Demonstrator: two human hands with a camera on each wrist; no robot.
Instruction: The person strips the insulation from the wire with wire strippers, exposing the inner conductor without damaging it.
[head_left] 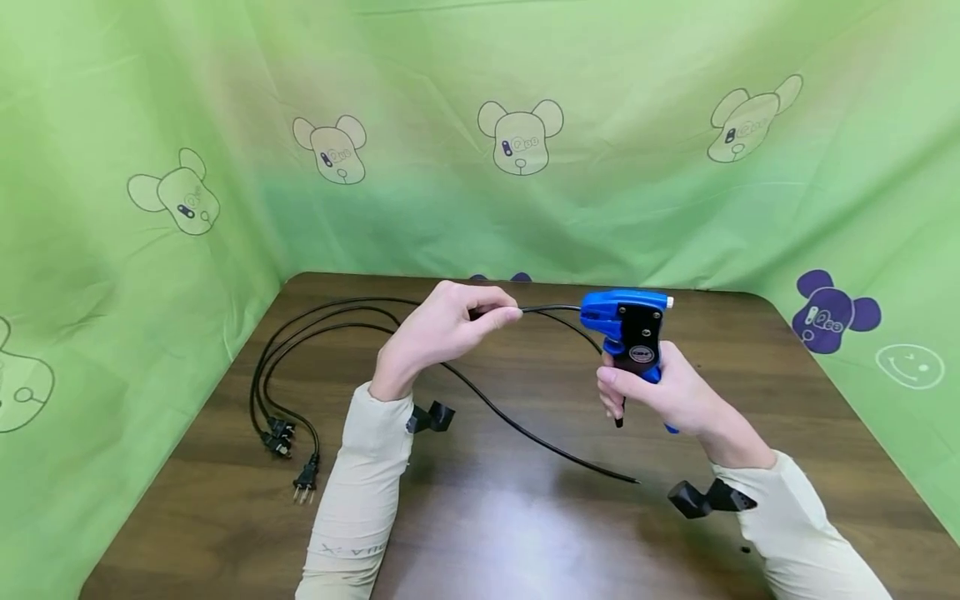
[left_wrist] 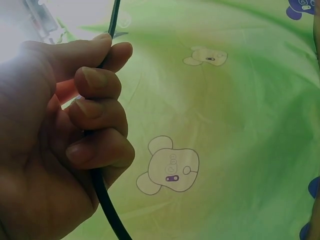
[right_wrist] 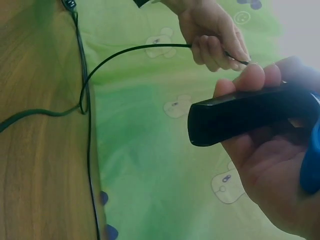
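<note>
My left hand [head_left: 450, 329] pinches a black power cord [head_left: 551, 308] between thumb and fingers, above the table's far half. In the left wrist view, the cord [left_wrist: 112, 217] passes through the curled fingers of the left hand [left_wrist: 100, 110]. Its end meets the nose of a blue and black wire stripper [head_left: 637, 325]. My right hand [head_left: 675, 396] grips the stripper upright by its handles. The right wrist view shows the stripper's black handle [right_wrist: 235, 117] inside the fingers of the right hand [right_wrist: 270, 170]; the stripper's nose lies outside that view.
Several black cords [head_left: 266, 358] loop across the left of the brown table [head_left: 195, 517], with two-pin plugs [head_left: 305, 479] at their ends. A loose cord end [head_left: 600, 471] lies mid-table. A small dark bit [head_left: 745, 549] sits by the right sleeve. Green printed cloth [head_left: 420, 217] encloses the table.
</note>
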